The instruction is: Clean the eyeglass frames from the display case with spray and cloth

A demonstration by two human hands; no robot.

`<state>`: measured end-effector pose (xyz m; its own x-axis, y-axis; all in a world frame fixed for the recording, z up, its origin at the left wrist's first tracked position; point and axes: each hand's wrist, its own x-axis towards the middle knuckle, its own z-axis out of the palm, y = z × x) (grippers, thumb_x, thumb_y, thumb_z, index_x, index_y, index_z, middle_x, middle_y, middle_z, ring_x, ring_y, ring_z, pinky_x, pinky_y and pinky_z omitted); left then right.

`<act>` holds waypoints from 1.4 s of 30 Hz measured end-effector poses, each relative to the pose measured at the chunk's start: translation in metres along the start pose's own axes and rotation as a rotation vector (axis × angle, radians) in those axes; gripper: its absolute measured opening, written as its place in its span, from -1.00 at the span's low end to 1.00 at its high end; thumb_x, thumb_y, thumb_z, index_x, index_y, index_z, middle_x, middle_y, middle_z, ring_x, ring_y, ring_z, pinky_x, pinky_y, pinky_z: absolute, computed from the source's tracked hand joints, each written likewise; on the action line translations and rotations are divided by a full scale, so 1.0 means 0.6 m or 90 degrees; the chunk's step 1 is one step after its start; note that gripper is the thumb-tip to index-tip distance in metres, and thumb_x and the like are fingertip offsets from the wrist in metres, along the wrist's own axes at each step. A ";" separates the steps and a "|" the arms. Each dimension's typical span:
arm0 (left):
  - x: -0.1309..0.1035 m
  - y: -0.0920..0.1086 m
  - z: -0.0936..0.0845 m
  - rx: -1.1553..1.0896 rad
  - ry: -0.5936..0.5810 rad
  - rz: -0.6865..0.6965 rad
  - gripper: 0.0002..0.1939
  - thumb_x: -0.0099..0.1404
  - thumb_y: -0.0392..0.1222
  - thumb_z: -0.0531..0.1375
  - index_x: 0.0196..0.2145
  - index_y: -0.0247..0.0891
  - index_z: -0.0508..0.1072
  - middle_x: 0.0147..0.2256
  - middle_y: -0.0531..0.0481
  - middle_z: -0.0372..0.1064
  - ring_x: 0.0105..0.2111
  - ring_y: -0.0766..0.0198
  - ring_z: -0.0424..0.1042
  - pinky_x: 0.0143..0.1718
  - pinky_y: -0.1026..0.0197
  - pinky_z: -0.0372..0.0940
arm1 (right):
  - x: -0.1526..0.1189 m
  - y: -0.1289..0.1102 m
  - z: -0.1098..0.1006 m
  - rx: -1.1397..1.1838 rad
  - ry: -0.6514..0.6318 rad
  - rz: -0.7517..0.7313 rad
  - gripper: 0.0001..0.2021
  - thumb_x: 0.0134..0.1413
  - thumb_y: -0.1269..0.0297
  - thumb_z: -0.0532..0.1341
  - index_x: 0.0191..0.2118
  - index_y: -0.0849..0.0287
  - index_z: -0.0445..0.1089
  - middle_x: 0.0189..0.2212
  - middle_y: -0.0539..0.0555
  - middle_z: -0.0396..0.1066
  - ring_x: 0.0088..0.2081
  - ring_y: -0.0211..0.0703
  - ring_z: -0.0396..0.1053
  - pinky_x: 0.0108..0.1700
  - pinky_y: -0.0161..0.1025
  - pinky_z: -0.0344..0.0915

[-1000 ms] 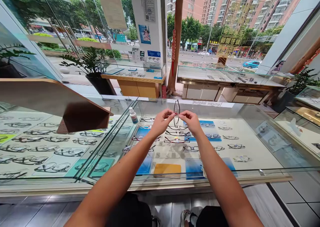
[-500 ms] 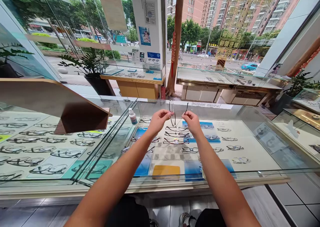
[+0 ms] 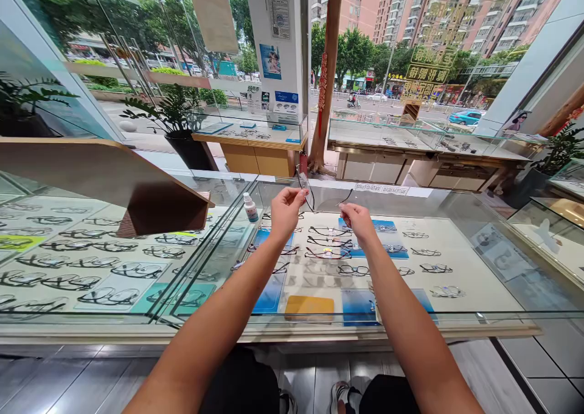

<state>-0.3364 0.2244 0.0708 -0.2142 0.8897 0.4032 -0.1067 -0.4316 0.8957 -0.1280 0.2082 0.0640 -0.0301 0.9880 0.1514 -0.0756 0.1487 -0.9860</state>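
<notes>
Thin dark-rimmed eyeglasses [image 3: 312, 202] are held up over the glass display case [image 3: 387, 190], seen nearly edge-on. My left hand [image 3: 287, 210] is closed, its thumb and fingertips pinching them. Across from it, my right hand [image 3: 358, 220] pinches a slim glasses temple [image 3: 348, 197] with a dark tip pointing up and away. Whether this temple joins the eyeglasses in my left hand I cannot tell. Below both hands, folded spectacle frames [image 3: 329, 242] lie in rows inside the case.
A small white spray bottle [image 3: 250, 207] stands left of my left hand. A brown wooden stand [image 3: 164, 213] rises at the left. Inside the case lie an orange-yellow pad [image 3: 309, 307] and blue cards [image 3: 267, 295]. Beyond is another display counter [image 3: 374, 167].
Both hands have shifted slightly, the left one raised a little with the eyeglasses tilted differently. The temple in my right hand leans further over to the right. The view has shifted slightly.
</notes>
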 end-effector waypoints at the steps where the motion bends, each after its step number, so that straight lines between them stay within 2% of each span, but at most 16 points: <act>1: -0.002 0.003 0.001 0.017 -0.002 0.020 -0.59 0.23 0.19 0.39 -0.24 -0.23 0.55 -0.15 -0.14 0.60 -0.10 0.12 0.55 0.03 0.02 0.44 | -0.004 -0.003 0.002 -0.002 -0.032 -0.009 -0.63 0.06 -0.01 0.34 -0.57 0.14 0.38 -0.63 -0.10 0.09 -0.53 -0.29 -0.04 -0.42 -0.21 -0.10; 2: -0.004 0.007 0.001 0.037 -0.003 0.039 -0.60 0.26 0.18 0.37 -0.24 -0.23 0.54 -0.16 -0.13 0.59 -0.10 0.12 0.55 0.03 0.03 0.44 | -0.007 -0.007 0.006 -0.001 -0.070 -0.020 -0.67 0.08 0.00 0.34 -0.51 0.15 0.46 -0.63 -0.10 0.10 -0.53 -0.29 -0.02 -0.42 -0.21 -0.09; 4: -0.011 0.013 0.004 0.080 -0.006 0.073 -0.63 0.30 0.16 0.34 -0.24 -0.22 0.53 -0.17 -0.12 0.58 -0.09 0.11 0.54 0.01 0.04 0.44 | -0.015 -0.013 0.013 0.007 -0.147 -0.048 -0.71 0.11 0.04 0.32 -0.23 0.17 0.61 -0.62 -0.11 0.13 -0.53 -0.27 0.03 -0.42 -0.22 -0.05; 7: -0.023 0.020 0.011 0.119 -0.024 0.104 -0.67 0.35 0.13 0.30 -0.23 -0.20 0.51 -0.14 -0.12 0.57 -0.03 0.08 0.53 -0.04 0.09 0.46 | -0.024 -0.018 0.022 0.013 -0.229 -0.072 -0.48 0.16 0.11 0.29 0.21 0.16 0.51 -0.59 -0.13 0.16 -0.50 -0.26 0.09 -0.38 -0.22 0.03; 12: -0.037 0.019 0.017 0.141 -0.054 0.155 -0.76 0.41 0.05 0.26 -0.19 -0.18 0.52 -0.13 -0.10 0.54 0.02 0.09 0.50 -0.03 0.12 0.48 | -0.029 -0.018 0.027 0.019 -0.312 -0.082 -0.34 0.17 0.19 0.28 0.40 0.11 0.33 -0.53 -0.12 0.21 -0.45 -0.24 0.17 -0.35 -0.22 0.09; 15: -0.038 0.019 0.017 0.155 -0.062 0.167 -0.77 0.44 0.02 0.23 -0.17 -0.18 0.51 -0.13 -0.10 0.53 -0.02 0.11 0.51 -0.07 0.13 0.48 | -0.030 -0.016 0.028 0.016 -0.319 -0.079 -0.26 0.17 0.20 0.27 0.46 0.10 0.21 -0.50 -0.11 0.24 -0.42 -0.22 0.21 -0.33 -0.22 0.11; 20: -0.036 0.021 0.015 0.185 -0.072 0.177 -0.77 0.46 0.02 0.19 -0.15 -0.18 0.50 -0.11 -0.10 0.52 -0.01 0.09 0.50 -0.04 0.10 0.47 | -0.029 -0.014 0.028 0.016 -0.281 -0.074 -0.19 0.15 0.20 0.27 0.51 0.12 0.11 -0.46 -0.10 0.28 -0.40 -0.22 0.21 -0.32 -0.22 0.10; 25: -0.034 0.021 0.013 0.219 -0.089 0.170 -0.76 0.46 0.03 0.17 -0.16 -0.17 0.49 -0.12 -0.10 0.52 -0.02 0.10 0.50 0.00 0.09 0.46 | -0.021 -0.019 0.018 0.054 -0.168 -0.100 -0.11 0.09 0.19 0.29 0.53 0.14 0.03 -0.46 -0.11 0.27 -0.44 -0.22 0.11 -0.36 -0.22 0.05; 31: -0.033 0.017 0.013 0.243 -0.151 0.180 -0.76 0.47 0.03 0.15 -0.20 -0.16 0.48 -0.13 -0.10 0.52 -0.04 0.10 0.50 0.08 0.05 0.44 | -0.018 -0.027 0.007 0.083 -0.035 -0.143 -0.12 0.06 0.17 0.28 0.50 0.12 0.08 -0.46 -0.10 0.20 -0.46 -0.22 0.03 -0.40 -0.21 0.01; 34: -0.034 0.016 0.013 0.241 -0.155 0.166 -0.75 0.45 0.05 0.17 -0.19 -0.16 0.50 -0.13 -0.10 0.53 -0.04 0.10 0.50 0.06 0.06 0.44 | -0.019 -0.028 0.006 0.079 -0.022 -0.145 -0.15 0.06 0.17 0.27 0.49 0.12 0.11 -0.47 -0.11 0.18 -0.46 -0.22 0.04 -0.40 -0.21 0.03; 38: -0.033 0.018 0.014 0.199 -0.149 0.097 -0.72 0.40 0.09 0.24 -0.21 -0.18 0.51 -0.15 -0.09 0.54 -0.08 0.09 0.51 -0.09 0.11 0.45 | -0.017 -0.024 0.007 0.087 -0.033 -0.144 -0.19 0.05 0.18 0.30 0.44 0.14 0.18 -0.48 -0.12 0.20 -0.46 -0.22 0.07 -0.38 -0.22 0.08; 42: -0.034 0.023 0.017 0.176 -0.172 0.044 -0.69 0.35 0.12 0.28 -0.25 -0.20 0.53 -0.20 -0.08 0.54 -0.15 0.11 0.50 -0.19 0.16 0.40 | -0.014 -0.017 0.011 0.043 -0.035 -0.125 -0.37 0.06 0.13 0.33 0.27 0.14 0.38 -0.44 -0.08 0.28 -0.42 -0.21 0.16 -0.33 -0.22 0.18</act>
<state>-0.3235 0.2019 0.0769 0.0552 0.8831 0.4658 0.1720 -0.4680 0.8668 -0.1334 0.1981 0.0733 -0.0621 0.9363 0.3457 -0.1517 0.3335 -0.9305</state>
